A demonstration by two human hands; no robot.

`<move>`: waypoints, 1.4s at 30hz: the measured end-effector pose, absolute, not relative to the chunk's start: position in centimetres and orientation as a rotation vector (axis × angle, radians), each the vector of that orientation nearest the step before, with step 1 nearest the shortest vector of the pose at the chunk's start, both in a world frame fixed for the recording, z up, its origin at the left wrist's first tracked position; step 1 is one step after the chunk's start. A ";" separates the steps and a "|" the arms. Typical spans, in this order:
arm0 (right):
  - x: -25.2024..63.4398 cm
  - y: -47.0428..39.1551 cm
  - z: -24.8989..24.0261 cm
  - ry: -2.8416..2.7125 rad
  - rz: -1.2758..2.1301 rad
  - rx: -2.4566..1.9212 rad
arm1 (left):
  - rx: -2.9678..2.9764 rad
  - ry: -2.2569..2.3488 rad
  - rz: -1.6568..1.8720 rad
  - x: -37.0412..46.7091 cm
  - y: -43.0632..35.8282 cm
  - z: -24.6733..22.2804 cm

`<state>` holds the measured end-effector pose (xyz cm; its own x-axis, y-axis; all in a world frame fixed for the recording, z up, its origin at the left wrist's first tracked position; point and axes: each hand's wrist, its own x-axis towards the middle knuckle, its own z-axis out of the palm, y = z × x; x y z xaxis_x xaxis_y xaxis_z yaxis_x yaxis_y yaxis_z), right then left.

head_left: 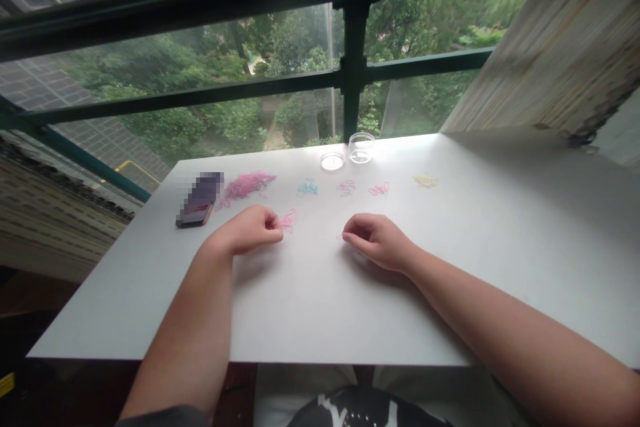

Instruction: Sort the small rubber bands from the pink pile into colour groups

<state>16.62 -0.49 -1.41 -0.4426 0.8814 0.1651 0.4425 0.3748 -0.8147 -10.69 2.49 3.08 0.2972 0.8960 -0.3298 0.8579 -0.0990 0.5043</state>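
"What's on the white surface (300, 320)?"
"A pink heap of loops (249, 185) near the phone (201, 201); my left hand (255, 228) pinches a pink bunch (290, 219), my right hand (376, 240) a thin loop (340, 236)."

The left hand's (255, 230) curled fingers are concealing their tips, and whether they are gripping any of the adjoining pink loops (290, 219) is escaping view; the right hand (375, 239) is pinching a thin pink strand (340, 236), its form proving too small to tell; pixelation is obscuring most of the phone (203, 203); pieces in the pink pile (249, 184) are blurring together; the bottom edge is cutting off the printed shirt (360, 408); the left edge is cropping an unidentifiable yellow object (6, 384).
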 end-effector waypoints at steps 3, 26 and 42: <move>16.6 -0.4 -1.4 -2.037 0.947 -1.131 | 1.919 1.399 0.174 -10.2 2.4 2.9; 16.7 -0.5 -1.4 -2.040 0.956 -1.123 | 2.041 1.552 0.303 -10.9 3.9 1.5; 16.8 -0.5 -1.3 -2.056 0.937 -1.126 | 1.963 1.468 0.315 -10.4 3.2 2.4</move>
